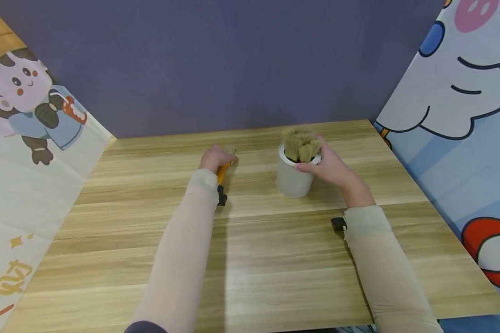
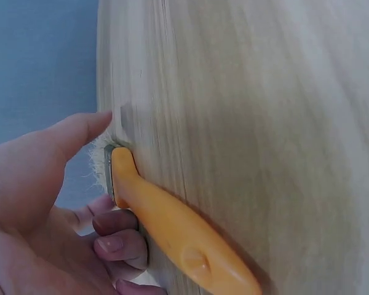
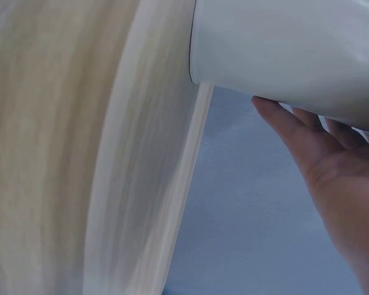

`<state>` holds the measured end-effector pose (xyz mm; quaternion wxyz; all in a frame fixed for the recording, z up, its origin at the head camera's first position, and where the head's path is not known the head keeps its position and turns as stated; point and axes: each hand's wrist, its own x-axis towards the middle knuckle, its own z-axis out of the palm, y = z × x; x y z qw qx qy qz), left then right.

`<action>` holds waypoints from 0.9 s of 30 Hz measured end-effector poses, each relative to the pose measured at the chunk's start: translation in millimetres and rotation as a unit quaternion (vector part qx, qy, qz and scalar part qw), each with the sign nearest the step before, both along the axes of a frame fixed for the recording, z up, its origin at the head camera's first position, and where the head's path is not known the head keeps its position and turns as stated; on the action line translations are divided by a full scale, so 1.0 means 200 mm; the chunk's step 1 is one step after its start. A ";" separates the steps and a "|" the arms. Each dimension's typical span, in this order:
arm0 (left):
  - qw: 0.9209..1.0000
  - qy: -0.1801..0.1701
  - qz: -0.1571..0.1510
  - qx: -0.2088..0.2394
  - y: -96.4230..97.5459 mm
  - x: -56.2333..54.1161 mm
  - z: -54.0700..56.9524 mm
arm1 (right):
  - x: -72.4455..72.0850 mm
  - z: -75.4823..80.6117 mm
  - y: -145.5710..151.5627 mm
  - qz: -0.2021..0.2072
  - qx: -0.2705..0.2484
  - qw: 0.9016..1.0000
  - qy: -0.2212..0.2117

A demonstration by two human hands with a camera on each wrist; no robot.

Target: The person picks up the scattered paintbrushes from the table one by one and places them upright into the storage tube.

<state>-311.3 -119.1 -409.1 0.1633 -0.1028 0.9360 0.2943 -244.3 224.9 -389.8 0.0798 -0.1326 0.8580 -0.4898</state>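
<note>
A paintbrush with an orange handle (image 2: pixel 178 230) and pale bristles lies on the wooden table, below my left hand (image 1: pixel 216 158). In the left wrist view, that hand's thumb stands apart from the brush, while its bent fingers (image 2: pixel 120 246) are close beside the ferrule and handle; whether they touch it I cannot tell. A white can (image 1: pixel 293 178) stands upright on the table, with several brushes (image 1: pixel 300 143) in it, bristles up. My right hand (image 1: pixel 331 164) holds the can near the rim, thumb at the front and fingers round the far right side.
The wooden table (image 1: pixel 275 259) meets a dark purple-blue wall (image 1: pixel 233 69) at the back. Printed cartoon panels flank it at left (image 1: pixel 46 175) and right (image 1: pixel 450 106). Each wrist wears a small black camera, the left one (image 1: pixel 221 196) beside the brush handle.
</note>
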 end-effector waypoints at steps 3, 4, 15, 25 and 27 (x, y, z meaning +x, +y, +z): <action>1.000 0.001 -0.015 0.025 -0.02 0.00 0.00 | 0.00 0.00 0.00 -0.002 0.003 1.000 -0.005; 0.999 0.002 -0.025 0.033 -0.03 0.00 0.00 | 0.00 0.00 0.00 -0.002 0.003 1.000 -0.007; 0.979 -0.006 -0.176 0.099 -0.19 -0.05 -0.01 | 0.00 0.00 -0.01 -0.005 0.004 1.000 -0.006; 0.959 0.020 -0.268 0.084 -0.29 -0.18 -0.05 | 0.01 0.00 0.00 0.009 -0.015 1.000 0.001; 0.962 0.010 -0.266 0.065 -0.30 -0.19 -0.05 | 0.00 -0.01 -0.01 0.011 -0.018 1.000 0.001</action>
